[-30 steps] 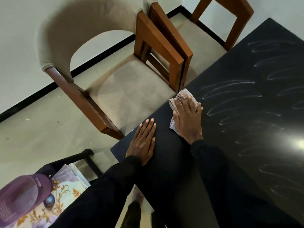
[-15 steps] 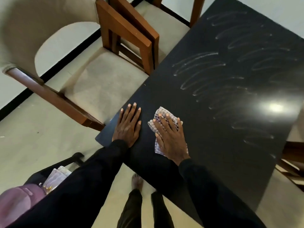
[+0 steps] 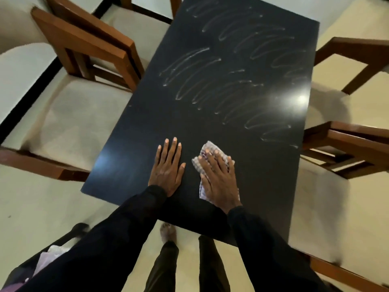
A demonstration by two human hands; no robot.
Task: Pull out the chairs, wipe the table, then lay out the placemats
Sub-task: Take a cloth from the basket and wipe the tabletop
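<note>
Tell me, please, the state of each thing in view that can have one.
Table: partly wiped, no placemats on it.
Streaks: looping arcs across the table's far half; near end plain.
Cloth: crumpled, flat on the table under the right hand.
Right hand: fingers straight, pressing the cloth down.
Left hand: flat on the bare tabletop, holding nothing.
Chairs: drawn out, seats showing on both sides.
</note>
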